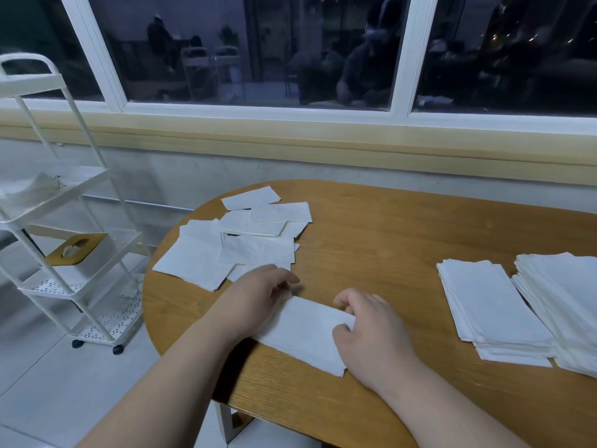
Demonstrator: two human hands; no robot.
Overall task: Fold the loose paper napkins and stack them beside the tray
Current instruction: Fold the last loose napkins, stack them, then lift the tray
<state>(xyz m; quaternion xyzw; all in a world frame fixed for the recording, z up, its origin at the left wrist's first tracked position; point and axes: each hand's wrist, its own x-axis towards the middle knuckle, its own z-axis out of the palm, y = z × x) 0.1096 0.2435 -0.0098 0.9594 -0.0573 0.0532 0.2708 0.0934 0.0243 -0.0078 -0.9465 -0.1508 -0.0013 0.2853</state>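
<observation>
A white paper napkin (303,331), folded into a long strip, lies near the front edge of the wooden table (387,240). My left hand (258,295) rests on its left end with curled fingers. My right hand (368,324) pinches its right end between thumb and fingers. Several loose unfolded napkins (232,247) lie scattered at the table's far left. A stack of folded napkins (491,308) sits at the right, beside a taller stack (562,295) at the frame edge. No tray is in view.
A white three-tier rolling cart (64,221) stands on the floor to the left of the table, with a tissue box (77,253) on its middle shelf. A windowed wall runs behind the table. Bare wood lies between the loose napkins and the stacks.
</observation>
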